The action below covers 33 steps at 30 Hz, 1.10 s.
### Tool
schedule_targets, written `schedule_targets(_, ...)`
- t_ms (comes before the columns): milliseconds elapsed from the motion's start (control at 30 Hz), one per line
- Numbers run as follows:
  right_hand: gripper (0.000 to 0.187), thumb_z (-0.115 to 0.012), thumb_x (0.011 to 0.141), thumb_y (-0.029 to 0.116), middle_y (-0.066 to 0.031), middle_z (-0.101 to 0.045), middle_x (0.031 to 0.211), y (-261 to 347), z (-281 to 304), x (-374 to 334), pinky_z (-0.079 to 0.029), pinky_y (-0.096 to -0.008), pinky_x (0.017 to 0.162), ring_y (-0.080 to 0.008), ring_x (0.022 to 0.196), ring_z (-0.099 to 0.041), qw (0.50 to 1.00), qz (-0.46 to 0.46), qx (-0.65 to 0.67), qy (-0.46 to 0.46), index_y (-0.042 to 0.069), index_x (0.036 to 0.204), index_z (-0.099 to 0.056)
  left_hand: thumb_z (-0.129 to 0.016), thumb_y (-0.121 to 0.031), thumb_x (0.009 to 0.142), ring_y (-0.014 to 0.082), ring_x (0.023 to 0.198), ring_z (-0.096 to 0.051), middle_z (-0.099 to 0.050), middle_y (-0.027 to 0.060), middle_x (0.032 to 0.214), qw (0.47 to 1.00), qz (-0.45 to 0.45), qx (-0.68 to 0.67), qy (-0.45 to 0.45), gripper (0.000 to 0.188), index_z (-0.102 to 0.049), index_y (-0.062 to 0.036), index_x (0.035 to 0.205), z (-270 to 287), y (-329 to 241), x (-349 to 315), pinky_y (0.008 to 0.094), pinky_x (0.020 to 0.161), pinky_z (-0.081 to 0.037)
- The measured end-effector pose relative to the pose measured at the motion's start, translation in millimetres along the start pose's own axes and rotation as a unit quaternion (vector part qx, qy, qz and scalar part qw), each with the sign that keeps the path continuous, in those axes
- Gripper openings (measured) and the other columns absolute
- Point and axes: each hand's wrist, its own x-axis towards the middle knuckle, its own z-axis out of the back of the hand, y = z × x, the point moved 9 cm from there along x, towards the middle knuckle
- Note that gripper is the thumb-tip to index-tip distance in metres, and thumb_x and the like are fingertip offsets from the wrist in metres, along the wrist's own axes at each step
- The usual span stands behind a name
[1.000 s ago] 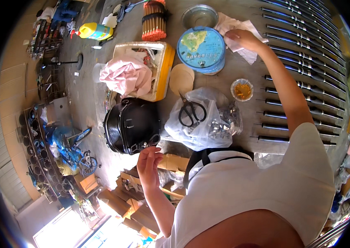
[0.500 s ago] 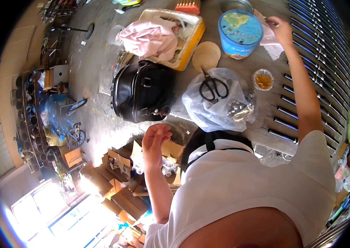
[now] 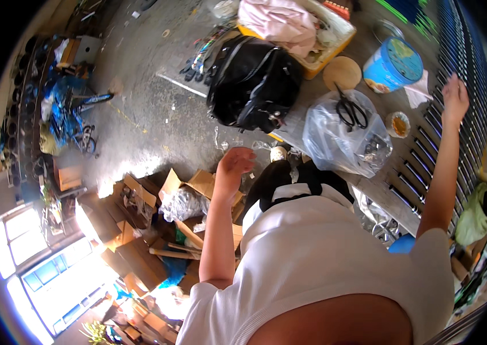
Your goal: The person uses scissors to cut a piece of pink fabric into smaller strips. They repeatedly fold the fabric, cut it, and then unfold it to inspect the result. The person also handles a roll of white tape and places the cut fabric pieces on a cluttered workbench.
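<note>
My left hand (image 3: 236, 164) hangs in the air beside the black bag, fingers loosely bent and nothing seen in them. On the right, my right hand (image 3: 455, 98) is over the rows of dark slim rods (image 3: 420, 146); its fingers are small and blurred, so whether they grip a rod is unclear. A folded pale pink cloth (image 3: 418, 92) lies just left of it, beside a blue tub (image 3: 394, 64) with a lid. Nearer me are a small bowl (image 3: 397, 124) of amber stuff and a clear plastic bag (image 3: 335, 141) holding small metal parts, with black scissors (image 3: 351, 110) on top.
A black bag (image 3: 255, 83) stands on the table's left, by a yellow-edged foam box (image 3: 341, 43) holding pink cloth (image 3: 278, 23). A round tan disc (image 3: 342, 73) lies between box and tub. Cardboard boxes (image 3: 140, 256) crowd the lower left; a blue bicycle (image 3: 74, 109) stands farther off.
My right hand has left the pink cloth and moved over the rods. My left hand has risen slightly and its fingers have loosened. The whole view has turned, shifting the table contents rightward.
</note>
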Motion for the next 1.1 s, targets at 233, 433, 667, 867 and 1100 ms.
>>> schedule_targets(233, 0.023, -0.055, 0.092, 0.020, 0.0018, -0.046, 0.059, 79, -68, -105, -0.025, -0.0166, 0.046, -0.0022, 0.052, -0.038, 0.995, -0.007, 0.017, 0.095, 0.000, 0.081, -0.059, -0.052, -0.008, 0.082, 0.0227, 0.076, -0.063, -0.065, 0.0105, 0.085, 0.982, -0.019, 0.166, -0.084, 0.020, -0.060, -0.0040, 0.100, 99, 124, 0, 0.0328, 0.066, -0.048)
schedule_targets(433, 0.017, -0.053, 0.093, 0.014, 0.0019, -0.048, 0.059, 116, -137, -179, -0.028, -0.0165, 0.049, -0.0012, 0.054, -0.040, 0.962, 0.090, -0.162, 0.200, 0.000, 0.085, -0.058, -0.059, -0.022, 0.083, 0.0291, 0.074, -0.063, -0.064, 0.0133, 0.074, 0.890, 0.160, 0.421, -0.075, 0.019, -0.062, -0.0038, 0.085, 186, 243, -64, 0.0376, 0.066, -0.048)
schedule_targets(667, 0.020, -0.061, 0.086, 0.009, 0.0017, -0.044, 0.050, 139, -213, -276, -0.030, -0.0227, 0.043, -0.0046, 0.044, -0.041, 0.870, 0.150, -0.239, 0.405, 0.002, 0.071, -0.051, -0.052, -0.044, 0.087, 0.0331, 0.064, -0.062, -0.063, 0.0189, 0.070, 0.875, 0.336, 0.255, -0.239, 0.048, -0.065, 0.0004, 0.073, 252, 349, -161, 0.0412, 0.062, -0.048)
schedule_targets(867, 0.026, -0.050, 0.094, 0.022, -0.0057, -0.059, 0.061, 126, -253, -364, -0.038, -0.0234, 0.048, -0.0094, 0.050, -0.050, 0.788, -0.008, -0.099, 0.608, 0.000, 0.081, -0.057, -0.049, -0.020, 0.092, 0.0152, 0.054, -0.058, -0.061, 0.0079, 0.068, 0.906, 0.251, -0.080, -0.330, 0.024, -0.061, -0.0001, 0.098, 220, 357, -171, 0.0268, 0.049, -0.047)
schedule_targets(1100, 0.063, -0.022, 0.097, 0.048, -0.0177, -0.065, 0.089, 107, -253, -426, -0.046, -0.0260, 0.063, -0.0167, 0.069, -0.059, 0.695, -0.222, 0.045, 0.683, -0.004, 0.107, -0.055, -0.049, -0.010, 0.089, 0.0174, 0.064, -0.062, -0.064, 0.0093, 0.079, 0.934, 0.192, 0.059, -0.296, 0.020, -0.060, 0.0011, 0.101, 167, 326, -191, 0.0273, 0.059, -0.050)
